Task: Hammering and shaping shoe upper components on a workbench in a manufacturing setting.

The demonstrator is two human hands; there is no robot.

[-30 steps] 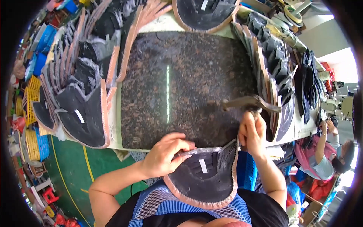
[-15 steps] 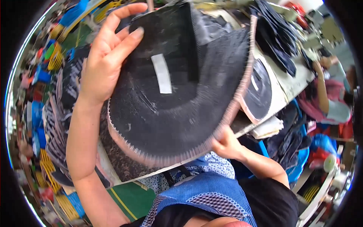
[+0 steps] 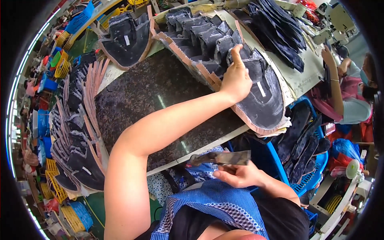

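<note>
My left hand reaches across to the right, over a row of overlapping black shoe uppers. One finger is stretched out and the others look curled at the nearest upper, which has a pinkish edge and a white label. Just in front of my apron, my right hand is closed around a short worn tool with a flat metal-looking end; its exact kind is unclear. A separate shoe upper with a white label lies at the far left of the table.
A dark speckled slab covers the table's middle. Many stacked uppers stand along the left. A blue basket with dark pieces is at the right. Long dark pieces lie at the far right, near another person.
The shoe upper that both hands held up is out of them. My left hand has moved right to the row of uppers; my right hand has dropped slightly and now shows a tool.
</note>
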